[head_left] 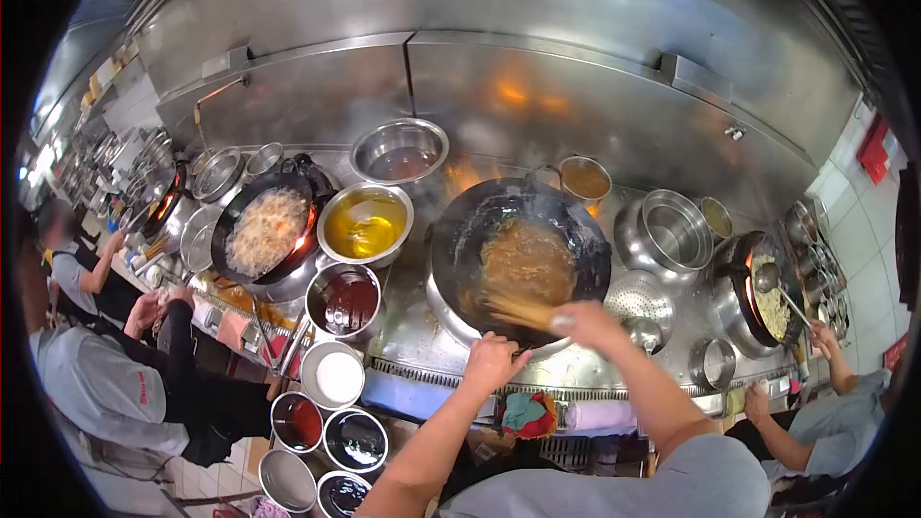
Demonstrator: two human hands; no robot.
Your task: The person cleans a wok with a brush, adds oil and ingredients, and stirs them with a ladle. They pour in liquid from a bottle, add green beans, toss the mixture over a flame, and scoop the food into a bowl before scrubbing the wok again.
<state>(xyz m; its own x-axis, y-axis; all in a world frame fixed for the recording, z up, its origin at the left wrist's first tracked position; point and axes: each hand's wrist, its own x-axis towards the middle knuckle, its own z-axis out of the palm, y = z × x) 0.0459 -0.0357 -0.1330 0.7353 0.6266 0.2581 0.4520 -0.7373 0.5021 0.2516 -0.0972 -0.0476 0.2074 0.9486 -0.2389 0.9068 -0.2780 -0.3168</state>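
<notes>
A large black wok [595, 273] sits on the burner in front of me, with brown liquid [528, 259] in its bowl. My right hand [587, 326] is closed around a bamboo wok brush [518, 310], its bristles reaching into the liquid and smeared by motion. At the wok's near rim my left hand [492, 364] grips the wok by a dark handle, mostly hidden under the fingers. Flames [465, 175] rise behind the wok on its left.
Bowls of yellow oil [365, 227] and dark red sauce [343, 302] stand left; a perforated skimmer [641, 302] and ladle [643, 333] lie right. Several sauce pots [332, 376] stand lower left. Co-workers [106, 374] work on both sides, beside a wok of frothy food [269, 230] and another wok [767, 297].
</notes>
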